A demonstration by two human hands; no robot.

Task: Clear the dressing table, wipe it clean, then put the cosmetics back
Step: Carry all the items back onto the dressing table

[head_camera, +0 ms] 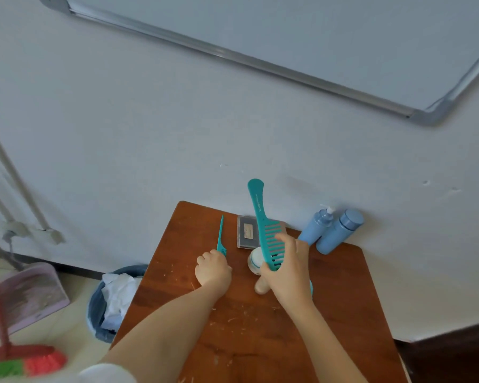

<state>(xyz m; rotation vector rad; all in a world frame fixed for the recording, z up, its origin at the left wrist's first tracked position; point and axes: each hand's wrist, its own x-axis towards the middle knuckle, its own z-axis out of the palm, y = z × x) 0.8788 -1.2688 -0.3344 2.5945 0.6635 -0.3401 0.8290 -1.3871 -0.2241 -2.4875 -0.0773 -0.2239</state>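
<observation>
A brown wooden dressing table [246, 341] stands against the wall, with pale scraps scattered on its top. My right hand [288, 275] grips a teal wide-tooth comb [260, 214] by its toothed end, handle pointing up and away. My left hand [213, 269] holds the toothed end of a thin teal tail comb [220, 236] that lies on the table. Beneath my right hand lie a white jar with a blue band [254, 261] and a beige tube [261, 287]. A grey flat case [246, 232] lies behind them. Two light blue bottles [331, 230] lean against the wall.
A blue bin [100, 308] holding white crumpled paper stands on the floor left of the table. Further left are a pink dustpan [33, 294] and a red broom [25, 360]. A whiteboard [315, 37] hangs on the wall above.
</observation>
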